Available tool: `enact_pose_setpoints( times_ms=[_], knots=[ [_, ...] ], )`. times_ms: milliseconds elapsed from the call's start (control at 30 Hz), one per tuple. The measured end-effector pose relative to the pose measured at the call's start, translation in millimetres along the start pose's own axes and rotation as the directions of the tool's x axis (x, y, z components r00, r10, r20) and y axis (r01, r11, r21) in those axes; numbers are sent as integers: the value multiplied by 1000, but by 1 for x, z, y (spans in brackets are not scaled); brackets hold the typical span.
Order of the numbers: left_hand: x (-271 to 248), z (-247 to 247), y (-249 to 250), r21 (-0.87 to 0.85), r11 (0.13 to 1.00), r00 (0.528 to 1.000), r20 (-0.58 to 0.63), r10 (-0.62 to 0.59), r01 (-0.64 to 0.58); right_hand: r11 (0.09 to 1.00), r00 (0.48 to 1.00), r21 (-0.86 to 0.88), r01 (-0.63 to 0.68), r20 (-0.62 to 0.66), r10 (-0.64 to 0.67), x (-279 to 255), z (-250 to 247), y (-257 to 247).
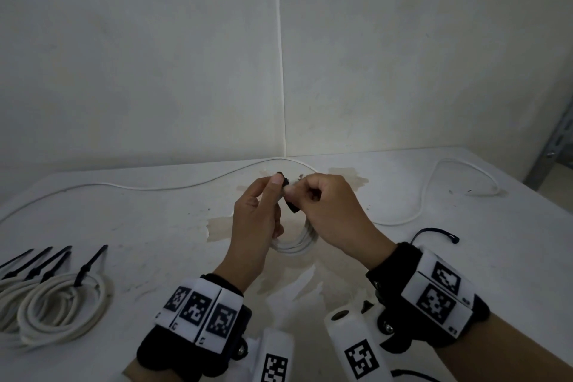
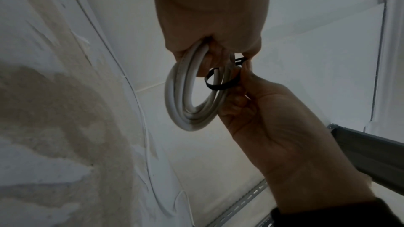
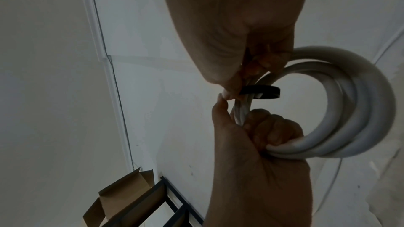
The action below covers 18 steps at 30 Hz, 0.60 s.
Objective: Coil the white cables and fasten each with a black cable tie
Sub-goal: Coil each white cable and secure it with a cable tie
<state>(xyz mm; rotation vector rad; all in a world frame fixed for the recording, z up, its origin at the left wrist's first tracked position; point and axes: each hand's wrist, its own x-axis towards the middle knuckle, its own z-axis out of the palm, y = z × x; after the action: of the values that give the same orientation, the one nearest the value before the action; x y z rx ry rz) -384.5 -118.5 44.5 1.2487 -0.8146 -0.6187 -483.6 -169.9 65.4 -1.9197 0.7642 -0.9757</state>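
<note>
No readable writing shows, only black-and-white square markers on the wrist bands (image 1: 198,310). Over the table (image 1: 403,183) centre, the left hand (image 1: 257,226) grips a white cable coil (image 2: 188,96); the right hand (image 1: 335,214) pinches the black cable tie (image 3: 260,91) looped loosely around it. Only the wrist views show this loop. Tied coils (image 1: 59,307) lie at 8 o'clock, a loose cable (image 1: 459,183) at 2 o'clock.

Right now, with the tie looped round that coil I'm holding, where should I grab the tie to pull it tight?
Probably the free tail of the black cable tie, near its tip where it sticks out between both thumbs, pinched by the right hand from the right. The loop still sits slack around the white coil, and the left hand already grips the strands, so it can brace the bundle.
</note>
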Motion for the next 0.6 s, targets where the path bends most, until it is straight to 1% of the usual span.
enact_pose_setpoints(
  times_ms=[133,267,367,467,600],
  knots=[
    [2,-1,4,-46,999,1000,-14,9,-10,996,993,-1,85,-77,-84,2,7,-4],
    [3,-5,6,-99,995,1000,-31,4,-7,988,987,-34,148,-54,-149,-2,7,-2],
    [2,-5,5,-97,995,999,-33,11,-14,986,986,-43,162,-35,-164,-5,7,0],
    [-1,0,5,-58,998,1000,-6,27,-27,988,983,4,156,-100,-155,-3,6,2],
    [-1,-2,8,-61,998,1000,19,17,-16,983,977,7,185,-112,-183,-4,3,-2]
  ],
)
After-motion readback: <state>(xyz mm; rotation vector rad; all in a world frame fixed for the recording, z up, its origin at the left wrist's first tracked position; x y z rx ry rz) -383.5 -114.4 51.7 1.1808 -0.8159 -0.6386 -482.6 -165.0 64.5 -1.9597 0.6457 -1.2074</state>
